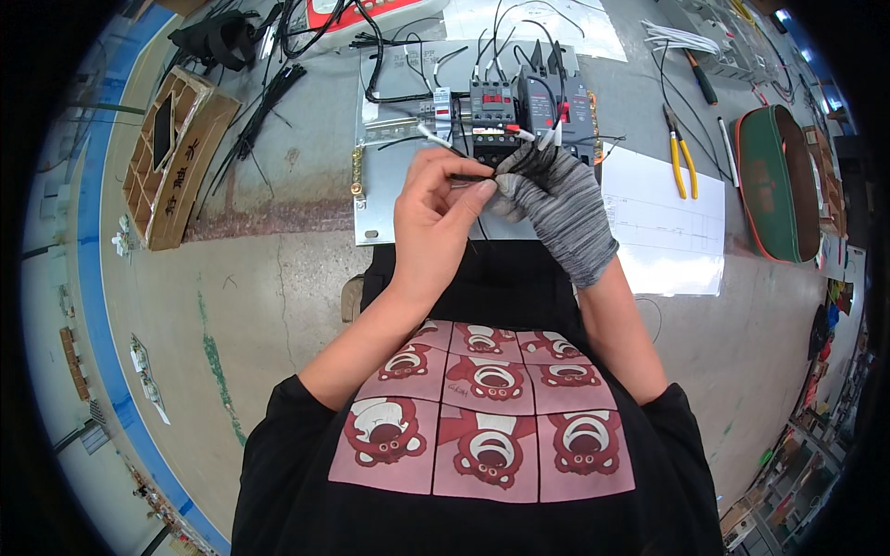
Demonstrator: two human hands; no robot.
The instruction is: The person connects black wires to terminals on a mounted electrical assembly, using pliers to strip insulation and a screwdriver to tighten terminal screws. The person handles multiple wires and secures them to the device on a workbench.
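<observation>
My left hand (436,208) is bare, with thumb and fingertips pinched on a thin black strand that looks like a wire. Close against it, my right hand (567,215), in a grey striped knit glove, is closed round black wires (530,159). Both hands are over the near edge of a grey metal mounting plate (380,218). Just beyond them on the plate are a black contactor (491,100), a larger dark circuit breaker (542,104) and a slim white-and-blue module (442,109). White-sleeved wire ends stick up around these parts. My fingers partly hide the wires.
Left on the table are a compartmented cardboard box (181,157) and a bundle of black cable ties (255,120). To the right lie yellow-handled pliers (681,157) on a paper drawing (663,241), a screwdriver (702,79) and a green open bag (769,185).
</observation>
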